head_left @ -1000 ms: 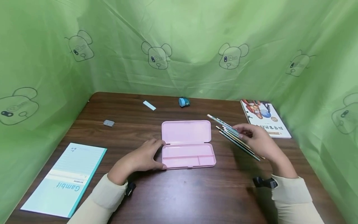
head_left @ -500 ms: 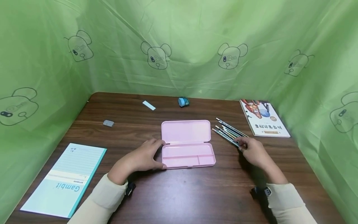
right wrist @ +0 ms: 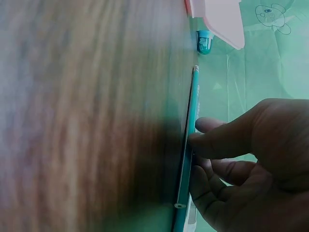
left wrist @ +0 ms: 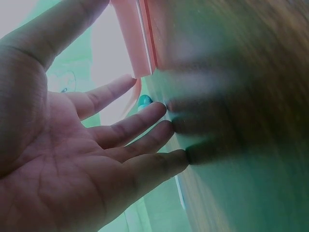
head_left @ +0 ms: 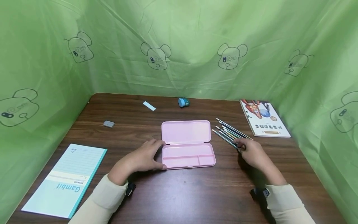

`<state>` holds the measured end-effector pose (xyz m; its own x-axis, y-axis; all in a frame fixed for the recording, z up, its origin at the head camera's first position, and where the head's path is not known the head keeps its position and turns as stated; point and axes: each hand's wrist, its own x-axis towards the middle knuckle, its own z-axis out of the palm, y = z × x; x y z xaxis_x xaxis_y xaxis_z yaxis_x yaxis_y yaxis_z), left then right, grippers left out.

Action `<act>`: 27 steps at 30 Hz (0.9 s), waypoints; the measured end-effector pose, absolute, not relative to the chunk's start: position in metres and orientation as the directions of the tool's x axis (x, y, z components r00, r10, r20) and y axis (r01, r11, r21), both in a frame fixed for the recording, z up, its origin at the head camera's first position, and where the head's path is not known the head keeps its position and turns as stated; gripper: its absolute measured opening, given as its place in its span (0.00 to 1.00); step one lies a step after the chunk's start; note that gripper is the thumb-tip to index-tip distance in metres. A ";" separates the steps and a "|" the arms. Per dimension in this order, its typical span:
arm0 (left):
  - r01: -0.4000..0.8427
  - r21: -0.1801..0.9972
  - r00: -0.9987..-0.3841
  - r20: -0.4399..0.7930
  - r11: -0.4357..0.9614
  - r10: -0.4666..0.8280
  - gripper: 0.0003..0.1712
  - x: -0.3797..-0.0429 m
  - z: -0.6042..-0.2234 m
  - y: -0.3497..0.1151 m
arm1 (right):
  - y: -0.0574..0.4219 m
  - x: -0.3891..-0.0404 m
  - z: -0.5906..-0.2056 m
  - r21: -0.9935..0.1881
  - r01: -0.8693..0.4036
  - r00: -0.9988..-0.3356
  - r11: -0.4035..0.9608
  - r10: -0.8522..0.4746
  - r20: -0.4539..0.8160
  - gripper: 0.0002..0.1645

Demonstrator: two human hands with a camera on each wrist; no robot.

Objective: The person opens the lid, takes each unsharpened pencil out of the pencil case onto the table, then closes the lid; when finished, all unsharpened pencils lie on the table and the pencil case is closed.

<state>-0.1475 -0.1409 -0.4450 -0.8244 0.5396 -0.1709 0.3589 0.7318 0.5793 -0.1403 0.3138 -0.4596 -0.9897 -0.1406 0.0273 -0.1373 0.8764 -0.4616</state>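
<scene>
A pink pencil case (head_left: 179, 151) lies with its lid (head_left: 185, 131) raised back, its compartments facing me. At its left side my left hand (head_left: 139, 158) rests, thumb at the front corner and index finger near the hinge. The left wrist view shows that hand's (left wrist: 72, 140) fingers extended, the index fingertip touching the pink case (left wrist: 133, 38). To the right of the case, several pencils (head_left: 227, 132) lie fanned on the table. My right hand (head_left: 253, 154) holds their near ends. In the right wrist view its thumb presses a green pencil (right wrist: 190, 116), fingers curled behind.
A blue sharpener (head_left: 183, 102) and a pale strip (head_left: 149, 105) lie toward the back edge of the wooden table (head_left: 184, 196). A grey eraser (head_left: 108, 124) sits left, above a notebook (head_left: 67, 180). A picture-covered book (head_left: 265, 119) lies back right. Green curtains (head_left: 193, 77) enclose the table.
My right hand has moved down and slightly left, lowering the pencils onto the table. The pencils have spread apart into a fan. My left hand and the case have stayed put.
</scene>
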 end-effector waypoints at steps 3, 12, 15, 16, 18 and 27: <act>0.359 0.579 -0.825 -0.170 0.732 0.539 0.48 -0.147 -0.445 -0.142 | 0.313 -0.141 -0.460 -0.460 -0.140 -0.989 0.877 -0.146 0.024 0.21; 0.336 0.580 -0.825 -0.198 0.742 0.529 0.48 -0.147 -0.443 -0.140 | 0.304 -0.147 -0.447 -0.453 -0.169 -0.985 0.875 -0.159 0.061 0.15; 0.338 0.587 -0.820 -0.200 0.736 0.537 0.48 -0.148 -0.444 -0.139 | 0.290 -0.155 -0.440 -0.484 -0.191 -0.981 0.854 -0.171 0.086 0.15; 0.339 0.589 -0.818 -0.200 0.733 0.539 0.48 -0.149 -0.444 -0.139 | 0.284 -0.159 -0.439 -0.504 -0.196 -0.981 0.841 -0.177 0.085 0.16; 0.341 0.591 -0.817 -0.199 0.731 0.542 0.48 -0.149 -0.445 -0.140 | 0.270 -0.169 -0.437 -0.554 -0.199 -0.979 0.808 -0.192 0.071 0.21; 0.343 0.583 -0.823 -0.191 0.736 0.535 0.48 -0.148 -0.444 -0.144 | 0.222 -0.200 -0.432 -0.731 -0.110 -0.972 0.674 -0.225 -0.061 0.39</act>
<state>-0.1476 -0.1436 -0.4438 -0.8231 0.5348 -0.1912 0.3432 0.7365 0.5830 -0.1995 0.2216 -0.4322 -0.9724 -0.2253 -0.0610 -0.1102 0.6738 -0.7307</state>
